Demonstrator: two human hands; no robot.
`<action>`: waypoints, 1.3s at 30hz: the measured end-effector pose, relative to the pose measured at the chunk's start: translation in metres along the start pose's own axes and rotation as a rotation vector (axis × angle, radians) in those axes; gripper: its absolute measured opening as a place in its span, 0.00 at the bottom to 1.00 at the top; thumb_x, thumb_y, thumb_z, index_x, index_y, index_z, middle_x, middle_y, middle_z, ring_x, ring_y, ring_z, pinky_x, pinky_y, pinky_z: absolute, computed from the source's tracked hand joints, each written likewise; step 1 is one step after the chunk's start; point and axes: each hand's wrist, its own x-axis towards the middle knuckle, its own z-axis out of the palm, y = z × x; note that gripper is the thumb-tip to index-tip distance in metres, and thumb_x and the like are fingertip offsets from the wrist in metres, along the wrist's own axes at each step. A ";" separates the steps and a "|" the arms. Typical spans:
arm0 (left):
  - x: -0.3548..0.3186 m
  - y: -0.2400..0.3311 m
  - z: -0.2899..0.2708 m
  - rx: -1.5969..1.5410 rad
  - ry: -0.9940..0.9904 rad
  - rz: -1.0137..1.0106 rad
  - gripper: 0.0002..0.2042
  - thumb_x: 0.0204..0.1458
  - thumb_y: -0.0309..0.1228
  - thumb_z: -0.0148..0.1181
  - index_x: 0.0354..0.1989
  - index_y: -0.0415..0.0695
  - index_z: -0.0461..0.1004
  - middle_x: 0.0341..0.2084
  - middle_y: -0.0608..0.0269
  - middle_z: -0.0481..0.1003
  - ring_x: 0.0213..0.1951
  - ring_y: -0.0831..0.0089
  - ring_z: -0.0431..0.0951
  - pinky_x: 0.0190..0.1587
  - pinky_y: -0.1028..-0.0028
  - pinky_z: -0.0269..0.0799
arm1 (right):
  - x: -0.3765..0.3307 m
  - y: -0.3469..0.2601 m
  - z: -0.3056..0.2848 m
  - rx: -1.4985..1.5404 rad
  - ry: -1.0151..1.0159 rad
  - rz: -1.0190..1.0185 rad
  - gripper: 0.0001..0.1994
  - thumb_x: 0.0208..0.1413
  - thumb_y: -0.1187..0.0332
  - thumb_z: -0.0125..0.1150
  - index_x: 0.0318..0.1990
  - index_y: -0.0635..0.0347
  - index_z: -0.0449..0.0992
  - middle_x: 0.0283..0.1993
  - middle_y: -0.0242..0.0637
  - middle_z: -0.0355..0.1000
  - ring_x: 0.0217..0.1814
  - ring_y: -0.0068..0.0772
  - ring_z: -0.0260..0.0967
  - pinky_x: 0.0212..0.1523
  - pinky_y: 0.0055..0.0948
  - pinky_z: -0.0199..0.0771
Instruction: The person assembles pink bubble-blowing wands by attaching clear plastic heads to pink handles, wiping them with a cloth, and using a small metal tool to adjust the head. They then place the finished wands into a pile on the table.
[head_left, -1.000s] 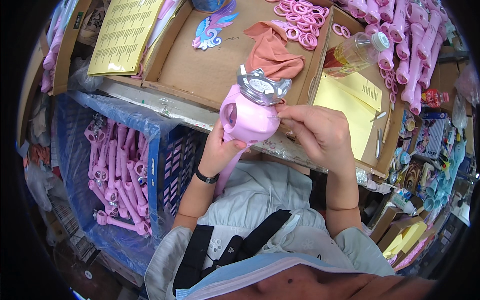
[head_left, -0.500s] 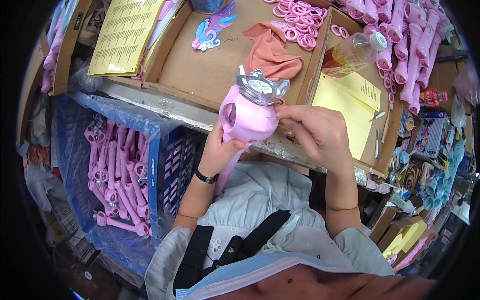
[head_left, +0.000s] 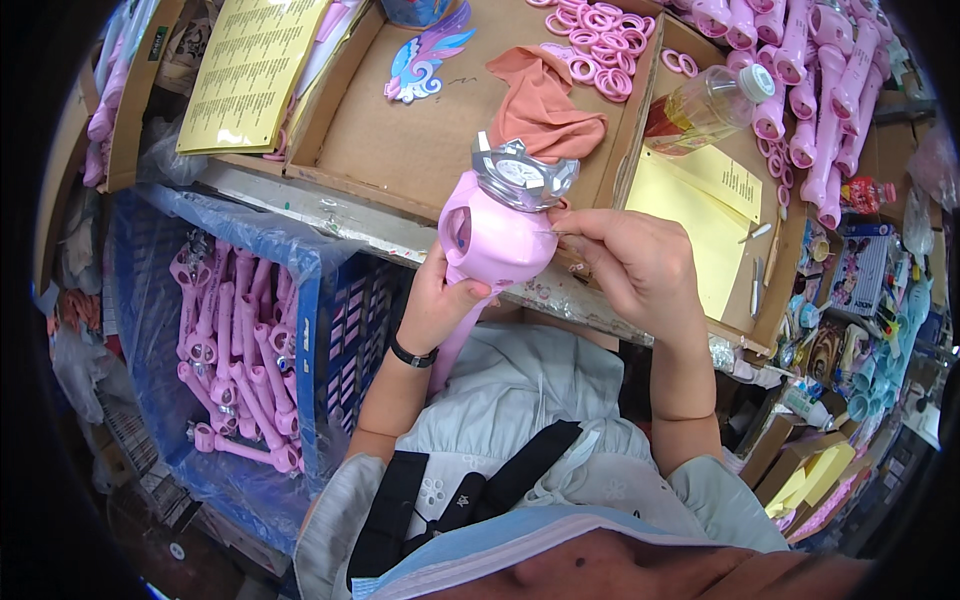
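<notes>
Plastic, cloth and cardboard

The toy is smooth glossy pink plastic with a shiny silver cap; the cloth is soft matt orange; the tray is matt brown cardboard.

Printed sheets and small packages around the bench; no screens.
Far left: rectangular yellow printed paper sheet leaning in a cardboard tray. Right of centre: two overlapping pale yellow paper sheets lying flat in another cardboard tray, the upper one with printed lines. Far right: colourful rectangular blister-card package, blue and pink, standing at the bench edge. Near right, low: yellow cardboard boxes stacked, partly hidden.
</notes>
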 end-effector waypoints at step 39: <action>-0.001 -0.003 -0.002 -0.026 -0.006 -0.003 0.41 0.42 0.45 0.70 0.59 0.35 0.56 0.42 0.61 0.71 0.39 0.77 0.73 0.38 0.79 0.72 | 0.001 0.003 0.000 0.048 0.009 -0.038 0.10 0.41 0.82 0.60 0.34 0.65 0.77 0.29 0.41 0.76 0.28 0.37 0.75 0.28 0.27 0.73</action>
